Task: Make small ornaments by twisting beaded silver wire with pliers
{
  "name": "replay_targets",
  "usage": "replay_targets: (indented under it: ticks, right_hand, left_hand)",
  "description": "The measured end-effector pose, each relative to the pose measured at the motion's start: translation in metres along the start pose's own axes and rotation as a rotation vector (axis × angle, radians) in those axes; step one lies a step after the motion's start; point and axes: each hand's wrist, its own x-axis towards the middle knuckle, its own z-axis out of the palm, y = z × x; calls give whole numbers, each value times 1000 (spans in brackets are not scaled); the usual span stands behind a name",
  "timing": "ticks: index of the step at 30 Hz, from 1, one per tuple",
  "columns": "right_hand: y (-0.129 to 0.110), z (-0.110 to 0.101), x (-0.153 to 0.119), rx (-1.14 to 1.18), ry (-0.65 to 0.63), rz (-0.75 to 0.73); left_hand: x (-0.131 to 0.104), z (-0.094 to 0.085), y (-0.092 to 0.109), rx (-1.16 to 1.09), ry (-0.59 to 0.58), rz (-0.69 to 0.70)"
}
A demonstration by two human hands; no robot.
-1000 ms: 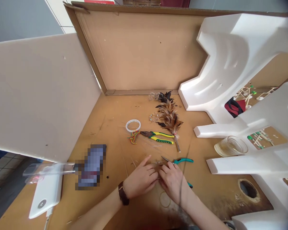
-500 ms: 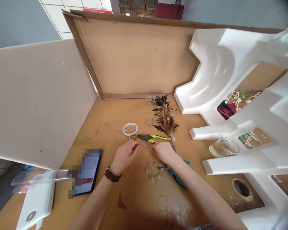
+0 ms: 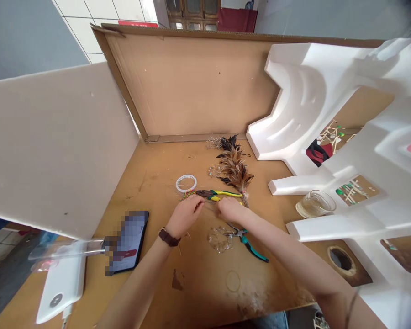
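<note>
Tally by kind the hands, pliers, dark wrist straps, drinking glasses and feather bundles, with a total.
Hands: 2 (left hand, right hand)
Pliers: 2 (yellow-green pair, teal pair)
Dark wrist strap: 1
Drinking glass: 1
Feather bundle: 1
Total: 7

Beyond right grip point(image 3: 229, 209): clear glossy glass cup point(image 3: 315, 204). Beneath both, smooth brown wood-look counter point(image 3: 205, 292), stained.

There is room to pass over the counter's point(image 3: 157, 160) back left corner; rightward, the feathers point(image 3: 235, 167), yellow-handled pliers point(image 3: 218, 194) and white foam point(image 3: 294, 109) obstruct.
</note>
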Motion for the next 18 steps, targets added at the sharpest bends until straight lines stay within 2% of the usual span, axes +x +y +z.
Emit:
replay_targets:
  ticks: [9, 13, 18]
  right_hand:
    - [12, -17, -16, 168, 5, -23]
    - [14, -22, -22, 249, 28, -24]
    - [16, -25, -29, 368, 77, 15]
  left_hand:
    - [19, 26, 16, 133, -226, 158]
    - [23, 31, 18, 126, -263, 155]
    - [26, 29, 20, 23, -272, 140]
